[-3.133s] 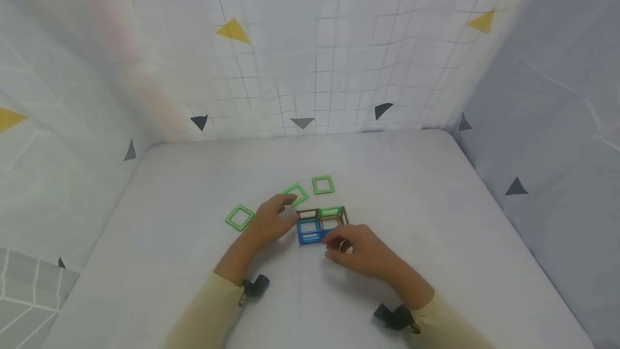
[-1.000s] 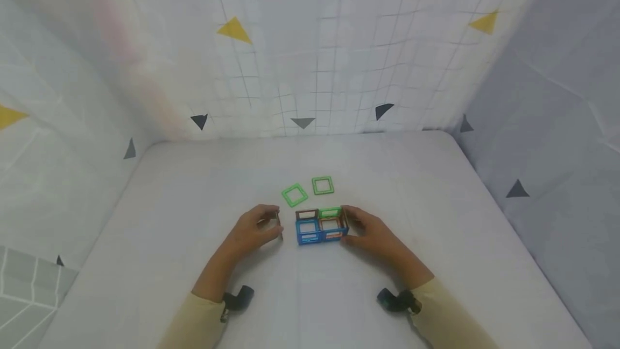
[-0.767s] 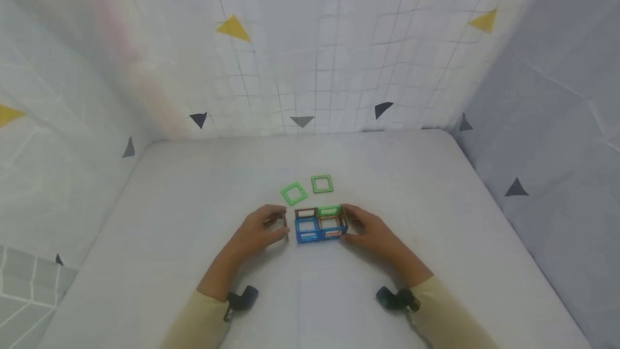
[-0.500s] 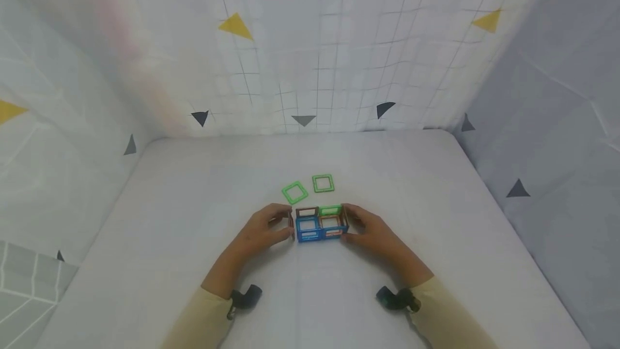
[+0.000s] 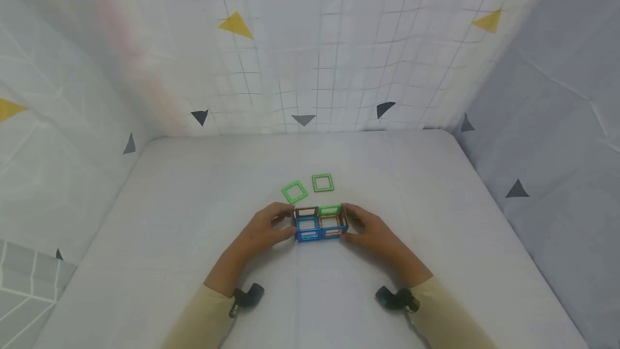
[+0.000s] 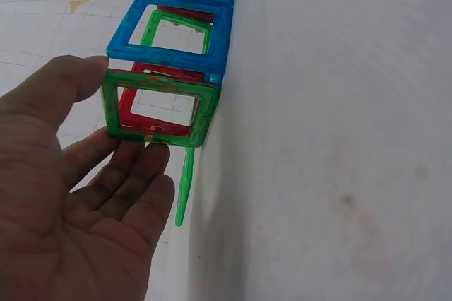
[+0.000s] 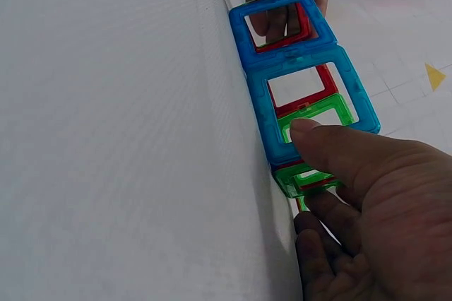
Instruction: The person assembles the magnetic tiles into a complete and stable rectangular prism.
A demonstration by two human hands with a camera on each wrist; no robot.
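Observation:
A low, open-topped box of square magnetic tiles [image 7: 261, 114] stands on the table, two squares long. Blue tiles form its near wall; red and green ones show behind. At its left end my left hand [image 5: 263, 230] pinches an upright green magnetic tile [image 6: 206, 119], thumb at the near edge and fingers at the far edge. That tile stands right against the box's end. Around the opposite end curls my right hand [image 5: 370, 233], its thumb [image 7: 318, 138] on the blue wall and its other fingers behind.
Just behind the box, two loose green square tiles lie flat: one turned askew [image 5: 287, 197] and one straighter [image 5: 323, 190]. A white cloth covers the table [image 5: 218, 176], with pale sheets rising at the back and sides.
The loose tile that lay at the left was picked up by my left hand and carried right to the box's left end. My right hand moved from the near wall to the right end.

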